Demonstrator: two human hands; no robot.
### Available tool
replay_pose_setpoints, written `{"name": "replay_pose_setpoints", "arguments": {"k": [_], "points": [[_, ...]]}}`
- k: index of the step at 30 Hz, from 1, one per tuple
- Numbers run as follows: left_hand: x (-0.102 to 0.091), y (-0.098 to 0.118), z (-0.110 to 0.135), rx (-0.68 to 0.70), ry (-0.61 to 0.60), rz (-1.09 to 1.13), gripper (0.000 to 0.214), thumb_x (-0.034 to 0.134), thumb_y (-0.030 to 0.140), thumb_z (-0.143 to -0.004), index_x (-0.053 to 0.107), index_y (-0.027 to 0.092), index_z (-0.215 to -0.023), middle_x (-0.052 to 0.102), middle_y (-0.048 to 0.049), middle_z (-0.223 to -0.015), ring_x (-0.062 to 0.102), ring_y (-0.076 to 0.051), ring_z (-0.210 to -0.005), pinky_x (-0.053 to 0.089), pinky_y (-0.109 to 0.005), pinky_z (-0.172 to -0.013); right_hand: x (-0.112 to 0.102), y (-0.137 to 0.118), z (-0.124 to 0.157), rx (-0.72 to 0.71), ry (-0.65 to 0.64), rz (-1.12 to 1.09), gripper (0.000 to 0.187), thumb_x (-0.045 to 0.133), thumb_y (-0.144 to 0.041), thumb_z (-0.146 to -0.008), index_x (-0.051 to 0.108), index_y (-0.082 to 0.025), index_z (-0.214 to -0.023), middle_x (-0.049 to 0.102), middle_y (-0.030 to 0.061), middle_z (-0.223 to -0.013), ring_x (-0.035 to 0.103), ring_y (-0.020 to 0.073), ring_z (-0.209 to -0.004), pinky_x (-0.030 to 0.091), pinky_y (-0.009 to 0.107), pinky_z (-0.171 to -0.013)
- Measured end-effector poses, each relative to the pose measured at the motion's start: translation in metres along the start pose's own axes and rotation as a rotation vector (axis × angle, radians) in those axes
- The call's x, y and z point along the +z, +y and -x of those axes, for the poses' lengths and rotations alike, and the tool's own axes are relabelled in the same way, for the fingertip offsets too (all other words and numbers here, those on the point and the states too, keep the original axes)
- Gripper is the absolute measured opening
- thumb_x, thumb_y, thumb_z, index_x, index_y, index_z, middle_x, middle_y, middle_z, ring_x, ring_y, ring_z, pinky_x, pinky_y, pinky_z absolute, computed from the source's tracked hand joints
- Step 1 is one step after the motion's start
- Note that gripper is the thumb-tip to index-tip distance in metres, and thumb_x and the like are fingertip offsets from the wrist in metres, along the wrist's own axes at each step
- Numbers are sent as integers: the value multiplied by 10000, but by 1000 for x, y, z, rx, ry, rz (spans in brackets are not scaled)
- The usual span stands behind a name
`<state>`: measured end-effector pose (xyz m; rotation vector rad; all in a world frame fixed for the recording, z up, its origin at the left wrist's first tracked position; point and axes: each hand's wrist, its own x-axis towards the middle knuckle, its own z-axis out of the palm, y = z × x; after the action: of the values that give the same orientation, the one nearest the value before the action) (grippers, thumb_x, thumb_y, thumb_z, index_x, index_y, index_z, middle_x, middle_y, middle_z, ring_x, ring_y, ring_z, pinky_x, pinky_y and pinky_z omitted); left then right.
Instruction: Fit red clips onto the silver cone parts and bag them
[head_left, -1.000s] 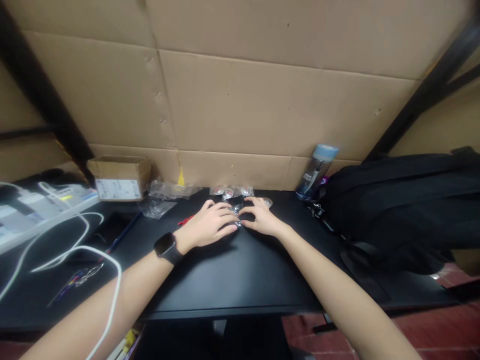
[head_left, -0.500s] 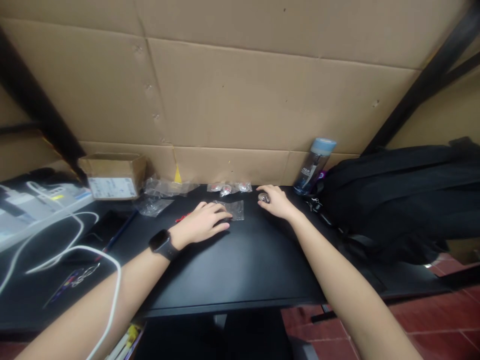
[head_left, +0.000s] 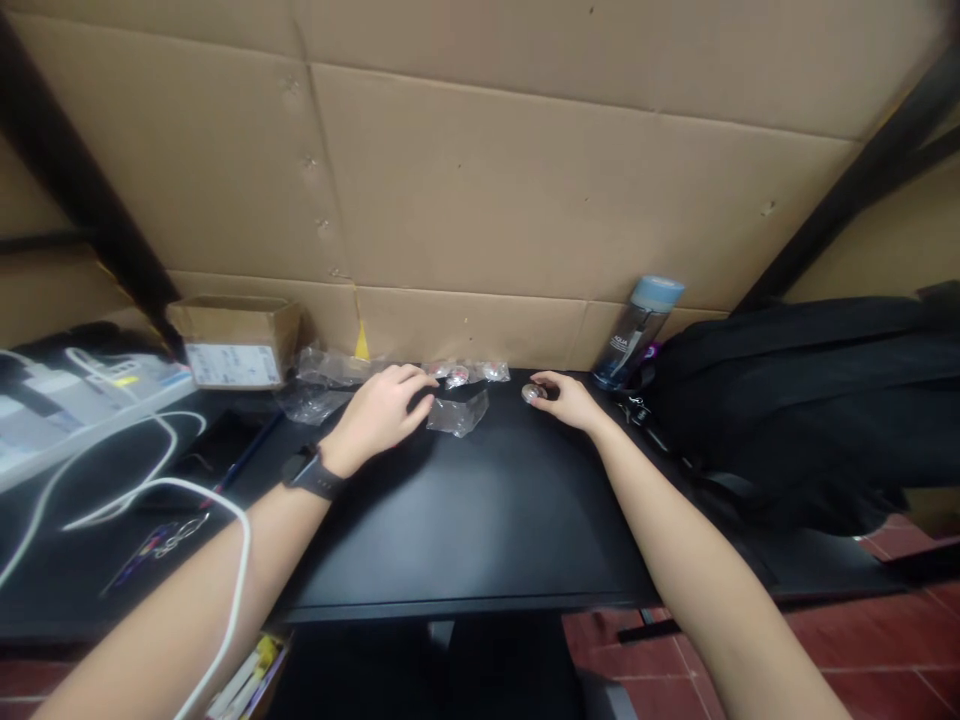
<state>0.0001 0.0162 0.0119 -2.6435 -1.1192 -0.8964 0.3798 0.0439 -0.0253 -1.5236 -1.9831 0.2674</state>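
Round silvery pc [head_left: 531, 393] is being held at the tips of R hand [head_left: 568, 400], w/ thumb + index apparently closed on it; it's lying just left of that palm, low at the black tabletop [head_left: 480, 530], contact w/ the top unclear. It's lying much nearer R hand than L hand [head_left: 386, 410]. No long axis is being shown: outline's roundish, so no pointing dir. can be told. Clear plastic wrapper [head_left: 457, 413] is lying btwn the hands, just right of L thumb, long axis running approx. L–R, right end angling slightly toward the back. L fingers + thumb are being held apart; whether the wrapper's edge is being touched can't be told. Wrapped rnd pcs [head_left: 456, 376] are lying behind, by the cardboard wall [head_left: 465, 330].
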Motion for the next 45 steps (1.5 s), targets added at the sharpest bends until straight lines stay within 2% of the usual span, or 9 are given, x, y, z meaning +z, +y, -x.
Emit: {"name": "replay_pose_setpoints", "arguments": {"k": [7, 13, 19, 25, 29, 33, 38, 41, 45], "points": [[-3, -39, 3, -123, -145, -39, 280, 510, 311, -955, 761, 223, -1044, 767, -83, -1056, 709, -266, -975, 534, -379, -908, 1, -5, -1, -3, 11, -46, 321, 756, -279, -803, 747, -218, -1118, 795, 76, -1101, 738, 261, -1030, 544, 456, -1011], [-10, -66, 7, -47, -339, 148, 240, 579, 352, -899, 789, 236, -899, 793, -49, -914, 720, -208, -799, 518, -296, -758, 1, -8, -1, 8, 27, -87, 320, 773, -309, -777, 754, -219, -1083, 795, 76, -1053, 733, 264, -1000, 551, 461, -995], [-6, -76, 11, -148, -322, 159, 242, 618, 420, -854, 797, 261, -815, 784, -42, -803, 704, -206, -705, 508, -293, -700, 4, -4, -3, 28, 63, -148, 319, 797, -349, -758, 753, -211, -1042, 795, 81, -1023, 731, 259, -960, 560, 463, -976], [0, -76, 12, -165, -384, 145, 209, 628, 389, -831, 778, 263, -760, 781, -37, -778, 706, -207, -700, 496, -289, -684, 5, -5, -7, 70, 135, -279, 391, 825, -436, -739, 732, -184, -1023, 781, 124, -1068, 734, 267, -979, 579, 485, -962], [-1, -71, 11, -177, -372, 146, 218, 599, 379, -861, 741, 241, -769, 772, -46, -771, 702, -211, -689, 491, -298, -678, 3, -18, -5, 125, 166, -485, 490, 883, -520, -664, 712, -188, -981, 769, 125, -1064, 744, 282, -981, 603, 489, -937], [-9, -58, 7, -215, -195, 203, 250, 531, 410, -959, 698, 224, -947, 786, -46, -850, 724, -212, -743, 511, -303, -711, 1, -39, 0, 130, 172, -667, 505, 908, -506, -647, 710, -197, -994, 765, 114, -1100, 744, 278, -1035, 603, 457, -953], [-15, -24, 0, -199, 45, 297, 244, 568, 408, -990, 715, 215, -1006, 804, -44, -995, 740, -205, -838, 536, -298, -764, 4, -79, 8, 70, 112, -862, 388, 868, -424, -730, 723, -233, -1035, 779, 86, -1134, 706, 256, -1156, 559, 404, -997], [-12, 2, -2, -217, 104, 327, 261, 625, 408, -973, 747, 234, -1125, 811, -29, -1030, 738, -195, -764, 555, -315, -762, 10, -108, 16, 87, 55, -982, 317, 820, -403, -784, 723, -236, -1036, 782, 69, -1104, 730, 232, -1048, 556, 363, -905], [-8, 30, -1, -181, 136, 407, 250, 640, 410, -974, 781, 244, -1097, 810, -34, -1091, 763, -231, -956, 569, -353, -894, 17, -133, 24, 118, -68, -1083, 327, 818, -421, -797, 703, -243, -1046, 765, 62, -1107, 720, 223, -1032, 540, 344, -872]]}}
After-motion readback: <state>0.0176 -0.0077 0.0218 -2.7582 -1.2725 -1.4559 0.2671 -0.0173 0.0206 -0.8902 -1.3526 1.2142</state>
